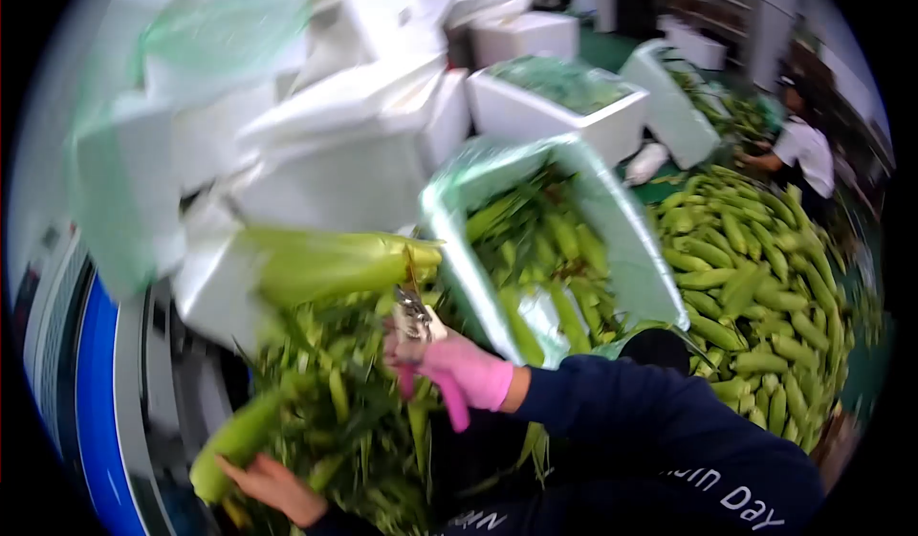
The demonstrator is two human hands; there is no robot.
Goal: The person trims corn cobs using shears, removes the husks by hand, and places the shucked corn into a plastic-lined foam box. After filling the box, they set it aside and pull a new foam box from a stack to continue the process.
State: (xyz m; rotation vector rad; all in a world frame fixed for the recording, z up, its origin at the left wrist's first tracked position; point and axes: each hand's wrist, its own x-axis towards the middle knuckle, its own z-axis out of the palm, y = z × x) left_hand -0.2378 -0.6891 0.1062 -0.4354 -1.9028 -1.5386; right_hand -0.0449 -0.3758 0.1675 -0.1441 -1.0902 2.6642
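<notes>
Leaves [368, 416] left, box [617, 216] centre, corn heap [779, 311] right — boxes [330, 182] behind

Upper corn ear [335, 266] blurred; garment lettering [722, 498] partly hidden.

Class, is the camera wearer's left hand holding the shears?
No, the right hand, in a pink glove, grips the shears while the left hand holds a corn ear.
</notes>
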